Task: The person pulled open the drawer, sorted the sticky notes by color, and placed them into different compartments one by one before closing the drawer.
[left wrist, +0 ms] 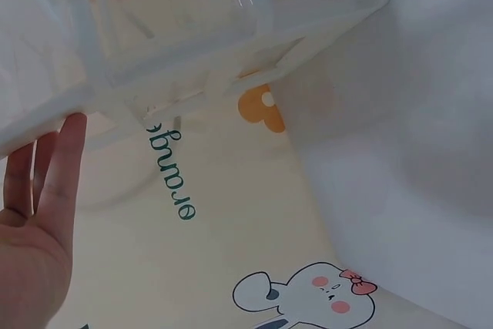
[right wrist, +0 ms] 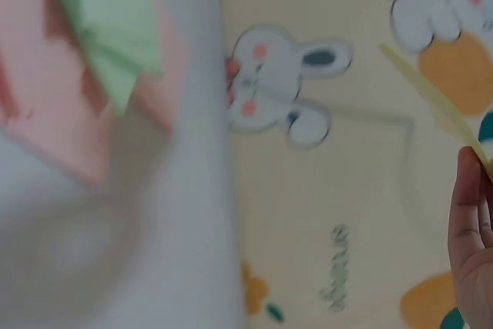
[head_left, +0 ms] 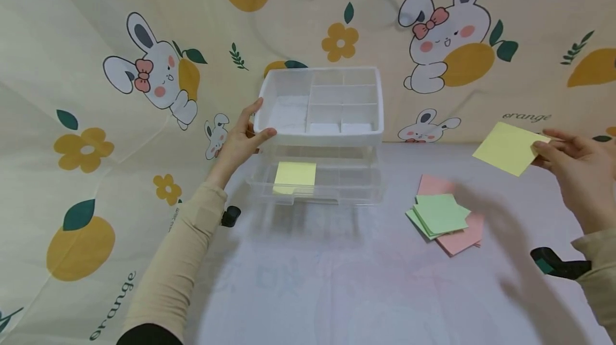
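A clear plastic drawer organizer with a divided white-rimmed top tray stands at the back of the table. My left hand grips the left edge of that tray, thumb on the front side; in the left wrist view its fingers touch the rim. One yellow square of paper lies in the lower drawer. On the right, my right hand pinches another yellow paper square by its corner, held up above the table. The right wrist view shows this sheet nearly edge-on.
Green paper squares lie over pink ones in a loose pile to the right of the organizer. A cloth printed with rabbits and oranges hangs behind and along the left. The white tabletop stretches out in front.
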The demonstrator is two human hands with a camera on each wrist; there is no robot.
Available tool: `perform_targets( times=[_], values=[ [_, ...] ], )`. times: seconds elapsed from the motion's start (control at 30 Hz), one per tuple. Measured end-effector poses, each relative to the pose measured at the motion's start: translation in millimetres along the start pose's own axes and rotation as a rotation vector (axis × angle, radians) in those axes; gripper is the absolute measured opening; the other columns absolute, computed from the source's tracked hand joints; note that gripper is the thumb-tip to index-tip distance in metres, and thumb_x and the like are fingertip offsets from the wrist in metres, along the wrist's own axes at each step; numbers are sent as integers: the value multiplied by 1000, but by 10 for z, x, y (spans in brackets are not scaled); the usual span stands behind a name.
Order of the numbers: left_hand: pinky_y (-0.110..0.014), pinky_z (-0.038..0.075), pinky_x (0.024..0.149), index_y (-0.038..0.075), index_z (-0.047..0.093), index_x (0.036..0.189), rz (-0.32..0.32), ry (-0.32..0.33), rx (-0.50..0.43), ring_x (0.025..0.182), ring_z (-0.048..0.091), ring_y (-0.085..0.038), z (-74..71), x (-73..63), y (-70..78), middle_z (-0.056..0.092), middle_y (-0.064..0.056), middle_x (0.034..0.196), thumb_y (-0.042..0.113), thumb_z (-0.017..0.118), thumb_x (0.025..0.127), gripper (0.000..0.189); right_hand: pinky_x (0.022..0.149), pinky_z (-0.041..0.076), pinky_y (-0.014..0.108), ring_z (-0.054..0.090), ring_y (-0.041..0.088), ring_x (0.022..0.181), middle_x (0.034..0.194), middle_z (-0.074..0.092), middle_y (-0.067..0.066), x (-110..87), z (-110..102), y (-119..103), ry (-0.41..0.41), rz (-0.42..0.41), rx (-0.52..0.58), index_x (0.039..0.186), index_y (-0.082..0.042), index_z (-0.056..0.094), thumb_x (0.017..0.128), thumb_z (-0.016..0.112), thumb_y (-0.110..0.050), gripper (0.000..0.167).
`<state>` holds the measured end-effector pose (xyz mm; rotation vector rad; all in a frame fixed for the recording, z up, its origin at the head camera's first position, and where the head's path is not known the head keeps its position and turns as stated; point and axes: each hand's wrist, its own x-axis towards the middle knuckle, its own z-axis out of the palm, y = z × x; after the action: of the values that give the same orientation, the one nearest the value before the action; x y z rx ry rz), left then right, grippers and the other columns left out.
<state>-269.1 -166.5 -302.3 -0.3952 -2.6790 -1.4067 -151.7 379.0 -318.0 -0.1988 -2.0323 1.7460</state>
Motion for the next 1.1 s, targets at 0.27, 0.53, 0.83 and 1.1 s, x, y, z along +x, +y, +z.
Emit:
perform_targets(
  times=[0.27,0.53,0.83,1.1],
  values=[
    [-28,54,67,54,24,139,11,10,7,74,45,-20,-8,28,-7,43,-5,83,57,65,76,75,63,54,15,65,8,77,95,67,0,-70,354,-302,-153,-83,357,110,-3,59,83,63,1,28],
    [-26,52,63,52,25,140,3,32,36,77,48,-21,-6,24,12,47,-8,85,58,68,72,81,69,57,24,66,21,81,97,60,14,-147,708,-578,-313,-211,597,111,12,53,86,50,16,26],
    [-25,52,62,49,25,141,1,33,18,78,49,-20,8,51,47,50,-9,87,55,69,74,80,69,57,24,66,20,77,96,62,13,-236,1093,-767,-371,-242,600,109,12,56,85,55,12,24],
    [-25,52,60,49,26,140,3,39,19,78,48,-20,16,49,24,49,-9,86,58,69,72,81,67,56,21,65,14,73,91,66,6,-311,1540,-786,-389,-216,446,103,3,64,84,63,2,18]
  ],
)
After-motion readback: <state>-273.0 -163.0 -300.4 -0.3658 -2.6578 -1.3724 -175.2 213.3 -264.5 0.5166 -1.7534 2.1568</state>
